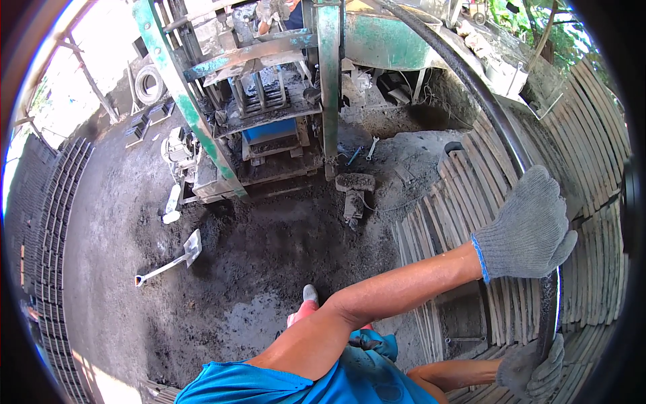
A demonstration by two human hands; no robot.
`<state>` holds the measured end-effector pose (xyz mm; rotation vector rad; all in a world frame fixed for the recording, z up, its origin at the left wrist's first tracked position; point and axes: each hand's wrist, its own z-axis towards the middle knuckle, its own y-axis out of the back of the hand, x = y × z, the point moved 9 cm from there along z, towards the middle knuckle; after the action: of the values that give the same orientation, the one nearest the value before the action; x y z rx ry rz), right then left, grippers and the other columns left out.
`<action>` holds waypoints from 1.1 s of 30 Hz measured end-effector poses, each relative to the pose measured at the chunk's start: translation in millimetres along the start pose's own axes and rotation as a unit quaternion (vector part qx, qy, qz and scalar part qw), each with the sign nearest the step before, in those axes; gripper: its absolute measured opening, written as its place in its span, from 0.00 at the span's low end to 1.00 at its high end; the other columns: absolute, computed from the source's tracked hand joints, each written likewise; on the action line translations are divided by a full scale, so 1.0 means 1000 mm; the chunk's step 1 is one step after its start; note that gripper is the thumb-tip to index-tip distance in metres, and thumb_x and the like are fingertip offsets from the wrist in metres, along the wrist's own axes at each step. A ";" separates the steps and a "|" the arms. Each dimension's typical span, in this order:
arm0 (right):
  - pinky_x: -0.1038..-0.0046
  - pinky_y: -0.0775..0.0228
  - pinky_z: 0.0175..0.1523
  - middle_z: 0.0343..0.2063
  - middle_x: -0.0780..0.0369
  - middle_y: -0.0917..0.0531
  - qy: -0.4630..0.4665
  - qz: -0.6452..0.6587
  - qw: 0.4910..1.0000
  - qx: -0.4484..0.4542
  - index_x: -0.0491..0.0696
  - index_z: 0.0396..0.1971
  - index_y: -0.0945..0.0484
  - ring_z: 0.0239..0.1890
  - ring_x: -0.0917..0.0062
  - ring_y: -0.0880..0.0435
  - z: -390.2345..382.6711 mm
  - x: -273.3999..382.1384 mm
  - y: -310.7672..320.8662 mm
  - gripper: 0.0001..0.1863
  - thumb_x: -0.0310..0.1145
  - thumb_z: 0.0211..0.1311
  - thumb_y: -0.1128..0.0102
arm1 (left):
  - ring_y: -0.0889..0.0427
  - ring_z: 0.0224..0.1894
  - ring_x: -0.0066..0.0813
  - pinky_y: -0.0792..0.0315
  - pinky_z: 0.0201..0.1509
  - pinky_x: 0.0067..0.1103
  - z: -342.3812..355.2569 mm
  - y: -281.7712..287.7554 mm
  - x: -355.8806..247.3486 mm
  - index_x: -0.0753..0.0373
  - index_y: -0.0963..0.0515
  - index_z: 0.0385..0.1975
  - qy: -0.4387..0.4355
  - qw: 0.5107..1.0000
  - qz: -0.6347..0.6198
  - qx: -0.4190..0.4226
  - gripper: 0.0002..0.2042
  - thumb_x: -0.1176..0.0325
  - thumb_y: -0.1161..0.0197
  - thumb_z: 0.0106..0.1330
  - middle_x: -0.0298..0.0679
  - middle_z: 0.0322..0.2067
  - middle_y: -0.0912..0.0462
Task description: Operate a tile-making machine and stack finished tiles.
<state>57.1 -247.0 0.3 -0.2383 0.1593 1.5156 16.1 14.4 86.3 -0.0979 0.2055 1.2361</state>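
My left hand (521,222), in a grey knit glove with a blue cuff, is closed on a long, dark metal bar (484,94) that runs from the top of the view down along the right side. My right hand (531,370), also gloved, grips the same bar lower down, near the bottom right. Beyond them stands a press machine with worn green posts (330,94), metal plates and bars, and a blue block (269,131) low in its middle. My left arm crosses the view from a blue sleeve.
Stacked boards (592,128) line the right side; long racks (57,222) curve along the left. A shovel (192,246), wrenches (373,148), a motor (178,151) and a tyre (148,84) lie or stand around the machine. Another person's hand (264,25) shows behind it. A green bin (383,40) stands beyond.
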 end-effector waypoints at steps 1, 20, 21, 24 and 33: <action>0.76 0.28 0.43 0.34 0.70 0.17 -0.001 0.012 1.000 -0.016 0.55 0.47 0.20 0.36 0.80 0.18 0.003 0.004 0.008 0.15 0.47 0.74 0.48 | 0.28 0.31 0.50 0.33 0.52 0.43 0.001 -0.002 0.000 0.64 0.24 0.14 0.006 1.000 0.005 0.023 0.17 0.59 0.38 0.60 0.49 0.21 0.27; 0.76 0.23 0.41 0.34 0.68 0.14 0.094 -0.102 0.976 0.170 0.54 0.45 0.18 0.35 0.77 0.15 0.047 0.055 0.030 0.12 0.43 0.72 0.44 | 0.27 0.33 0.48 0.34 0.55 0.43 -0.003 -0.009 0.007 0.64 0.23 0.18 0.016 0.996 0.021 0.083 0.17 0.57 0.39 0.61 0.48 0.25 0.25; 0.77 0.23 0.42 0.34 0.68 0.14 0.103 -0.075 0.980 0.150 0.53 0.45 0.18 0.35 0.77 0.15 0.039 0.044 0.027 0.12 0.43 0.72 0.44 | 0.27 0.33 0.48 0.34 0.56 0.43 -0.003 -0.006 0.005 0.64 0.22 0.18 0.010 0.998 0.017 0.053 0.17 0.57 0.40 0.61 0.48 0.25 0.25; 0.77 0.24 0.42 0.35 0.68 0.14 0.113 -0.058 0.983 0.136 0.53 0.45 0.18 0.36 0.77 0.15 0.019 0.021 0.013 0.12 0.43 0.72 0.44 | 0.28 0.32 0.48 0.34 0.56 0.43 -0.001 -0.004 0.002 0.65 0.22 0.18 0.008 1.000 0.003 0.030 0.17 0.57 0.40 0.62 0.48 0.24 0.26; 0.78 0.24 0.44 0.36 0.67 0.14 0.080 -0.072 0.976 0.191 0.52 0.46 0.18 0.37 0.78 0.15 -0.001 0.012 -0.016 0.13 0.43 0.73 0.46 | 0.29 0.31 0.49 0.35 0.52 0.43 0.001 -0.008 0.002 0.65 0.24 0.15 0.022 0.998 -0.006 0.055 0.18 0.58 0.40 0.61 0.48 0.21 0.27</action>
<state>73.9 -236.5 -2.9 -0.0610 0.5440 1.2918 24.2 14.0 87.0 -0.0298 0.3099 1.2099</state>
